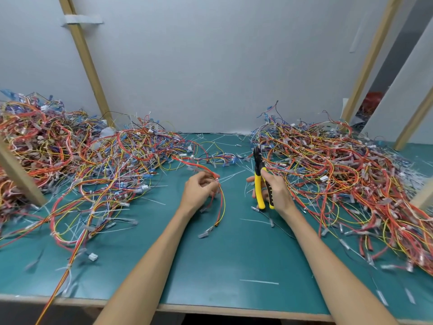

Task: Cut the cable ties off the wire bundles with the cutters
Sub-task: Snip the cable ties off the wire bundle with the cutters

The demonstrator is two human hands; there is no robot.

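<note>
Red-and-yellow wire bundle (222,207), pinched by left hand (200,190); yellow-handled black cutters (259,178) gripped upright in right hand (277,195), held apart; step judged positioning, next move bringing blades onto a tie.

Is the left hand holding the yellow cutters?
No, the right hand grips the cutters, while the left hand holds a wire bundle.

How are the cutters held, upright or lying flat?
Upright: the right hand grips the cutters by their yellow handles, tip pointing up.
</note>
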